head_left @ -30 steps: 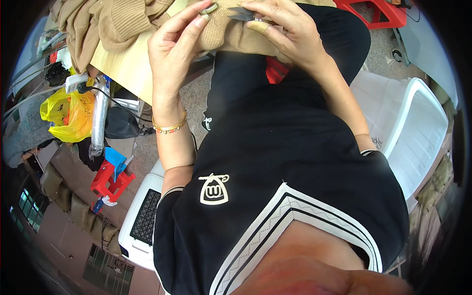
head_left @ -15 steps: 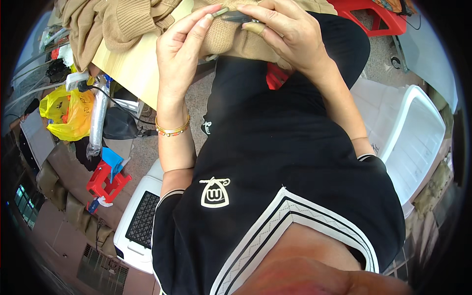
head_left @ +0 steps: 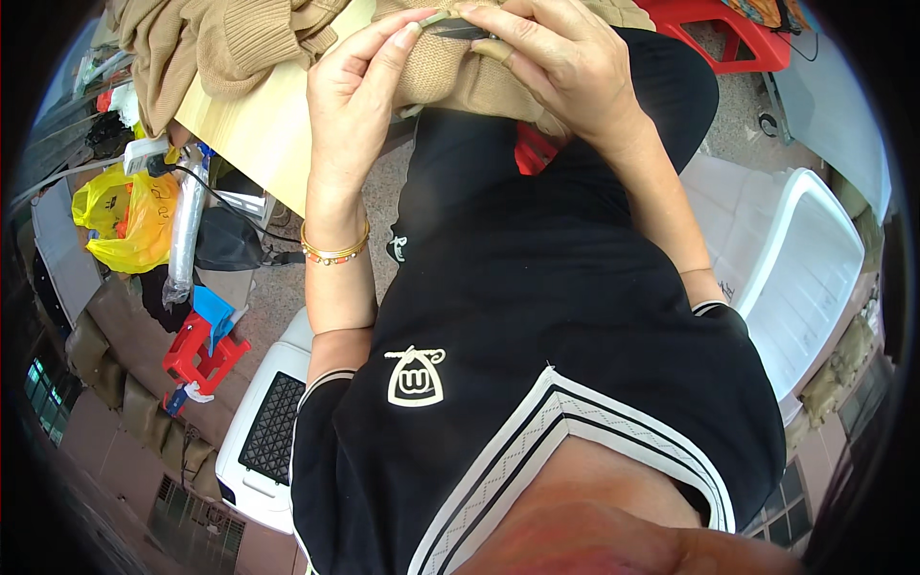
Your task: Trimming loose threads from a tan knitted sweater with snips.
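Tan knit garment under both hands, at the table's edge

Bunched knit lies over the person's dark-clad lap, beside the pale wooden table; its upper part runs out at the top of the view. Left hand: thumb and forefinger pinched together on a small pale greenish strip, held above the knit. Right hand: thumb and fingers closed on a small dark tool, pointing toward the left hand, just below the strip. Right forefinger's tip sits at the strip's far end (contact there too small to tell). Hands near each other, not clasped.

More tan knitwear lies heaped on the table, ribbed band uppermost. Left wrist carries bracelets, gold and beaded.

Surroundings: yellow plastic bag well off to the left; small red stool below it, a blue piece on top; white bin near the right elbow; red stool beyond the right knee.
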The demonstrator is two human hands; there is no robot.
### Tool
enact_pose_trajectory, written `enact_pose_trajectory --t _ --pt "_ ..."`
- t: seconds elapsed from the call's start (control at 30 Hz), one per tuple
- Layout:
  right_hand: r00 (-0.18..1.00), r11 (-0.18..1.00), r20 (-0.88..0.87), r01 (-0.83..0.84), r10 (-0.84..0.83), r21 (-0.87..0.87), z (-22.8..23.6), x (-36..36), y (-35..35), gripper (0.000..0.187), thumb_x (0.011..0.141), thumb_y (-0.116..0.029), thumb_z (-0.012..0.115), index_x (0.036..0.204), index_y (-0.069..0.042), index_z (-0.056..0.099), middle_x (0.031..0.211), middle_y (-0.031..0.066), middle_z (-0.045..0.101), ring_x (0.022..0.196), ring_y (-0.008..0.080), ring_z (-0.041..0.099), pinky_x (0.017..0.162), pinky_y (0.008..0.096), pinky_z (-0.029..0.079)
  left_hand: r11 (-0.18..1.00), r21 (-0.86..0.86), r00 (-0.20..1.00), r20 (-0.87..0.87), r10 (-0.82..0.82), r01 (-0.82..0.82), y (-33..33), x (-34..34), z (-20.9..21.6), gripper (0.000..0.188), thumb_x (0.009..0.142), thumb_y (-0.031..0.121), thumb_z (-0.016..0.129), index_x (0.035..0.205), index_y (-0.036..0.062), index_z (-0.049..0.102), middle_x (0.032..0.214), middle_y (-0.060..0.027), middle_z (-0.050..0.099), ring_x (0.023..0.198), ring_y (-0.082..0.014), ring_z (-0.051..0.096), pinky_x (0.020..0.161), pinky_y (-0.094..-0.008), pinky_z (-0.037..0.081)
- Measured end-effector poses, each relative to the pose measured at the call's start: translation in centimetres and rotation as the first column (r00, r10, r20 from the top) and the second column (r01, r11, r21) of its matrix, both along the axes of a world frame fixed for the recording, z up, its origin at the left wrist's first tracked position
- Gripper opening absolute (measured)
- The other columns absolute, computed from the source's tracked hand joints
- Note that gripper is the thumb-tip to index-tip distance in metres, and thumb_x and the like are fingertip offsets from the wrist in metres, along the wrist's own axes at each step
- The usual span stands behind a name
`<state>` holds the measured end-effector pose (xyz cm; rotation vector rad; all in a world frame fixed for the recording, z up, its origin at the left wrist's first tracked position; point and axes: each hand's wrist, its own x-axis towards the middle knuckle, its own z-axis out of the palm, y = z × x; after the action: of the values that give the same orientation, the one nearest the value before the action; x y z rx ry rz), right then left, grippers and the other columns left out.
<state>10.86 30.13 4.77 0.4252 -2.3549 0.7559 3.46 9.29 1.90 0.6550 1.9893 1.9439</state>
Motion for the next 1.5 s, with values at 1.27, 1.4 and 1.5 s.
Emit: enact_pose_trajectory --t 1.27,1.4,1.5 --pt "0.826 0.404 0.304 0.102 0.474 -0.909 -1.6 -3.2 2.3 0.016 0.098 -0.006 0.066 0.111 0.004 0.068 0.094 0.0018 0.070 0.082 0.0068 0.064 0.073 0.0218 0.051 0.990 -0.010 0.955 0.263 -0.135 0.143 -1.5 0.3 -1.8 0.027 0.096 0.004 0.066 0.123 -0.0015 0.062 0.111 -0.0036 0.069 0.102 -0.0076 0.062 0.090 -0.0222 0.048" --pt "0.810 0.018 -0.061 -0.088 0.583 -0.996 -1.8 -3.9 2.8 0.029 0.097 -0.007 0.066 0.123 0.007 0.065 0.107 0.0046 0.070 0.092 0.0098 0.065 0.080 0.0242 0.052 0.945 0.270 0.845 0.446 -0.294 0.186 -2.6 0.1 0.5 0.025 0.100 0.007 0.060 0.124 -0.0006 0.060 0.105 0.0004 0.066 0.096 -0.0045 0.059 0.087 -0.0198 0.046" --pt "0.842 0.255 0.176 0.047 0.510 -0.966 -0.2 -3.0 2.8 0.026 0.098 -0.009 0.066 0.119 0.006 0.066 0.103 0.0032 0.070 0.090 0.0084 0.065 0.078 0.0238 0.052 0.900 0.413 0.835 0.439 -0.331 0.139 -2.8 1.0 4.1 0.031 0.100 0.010 0.057 0.128 -0.0038 0.057 0.113 -0.0073 0.067 0.108 -0.0121 0.062 0.097 -0.0287 0.047"
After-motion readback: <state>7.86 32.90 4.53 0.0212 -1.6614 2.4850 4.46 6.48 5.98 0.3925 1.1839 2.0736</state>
